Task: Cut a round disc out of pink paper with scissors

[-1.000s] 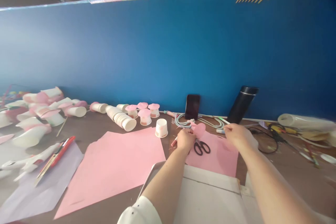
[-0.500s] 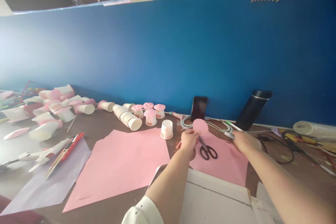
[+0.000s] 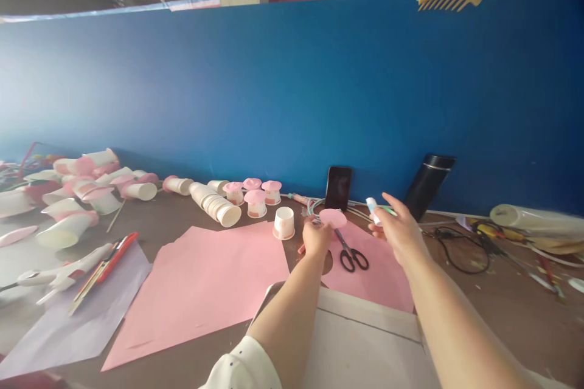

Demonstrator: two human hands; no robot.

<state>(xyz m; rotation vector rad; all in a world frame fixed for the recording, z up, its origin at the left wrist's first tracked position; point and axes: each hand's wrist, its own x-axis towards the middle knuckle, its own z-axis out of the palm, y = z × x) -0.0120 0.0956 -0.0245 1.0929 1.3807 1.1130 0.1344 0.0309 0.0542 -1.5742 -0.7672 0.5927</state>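
My left hand (image 3: 316, 236) pinches the edge of a round pink paper disc (image 3: 333, 217), holding it above the table. In my right hand (image 3: 399, 228) is a short white-and-pale-blue tube (image 3: 373, 209) that looks like a glue stick; its lower part is hidden by the fingers. My right index finger is stretched out. Black-handled scissors (image 3: 353, 258) lie between the hands on a pink paper sheet (image 3: 387, 279). An upside-down white paper cup (image 3: 284, 223) stands left of my left hand. Behind it are several cups with pink paper tops (image 3: 255, 196).
A phone (image 3: 338, 187) and a black flask (image 3: 429, 185) lean on the blue partition (image 3: 274, 91). Stacked cups (image 3: 214, 203), a large pink sheet (image 3: 205, 285), a red utility knife (image 3: 104, 267) and a glue gun (image 3: 68, 270) lie leftward. Cables (image 3: 460, 249) lie at right.
My right hand has lifted the glue stick from beside the flask and brought it left toward the disc. The pink disc has tipped flatter in my left hand. The view has shifted slightly.
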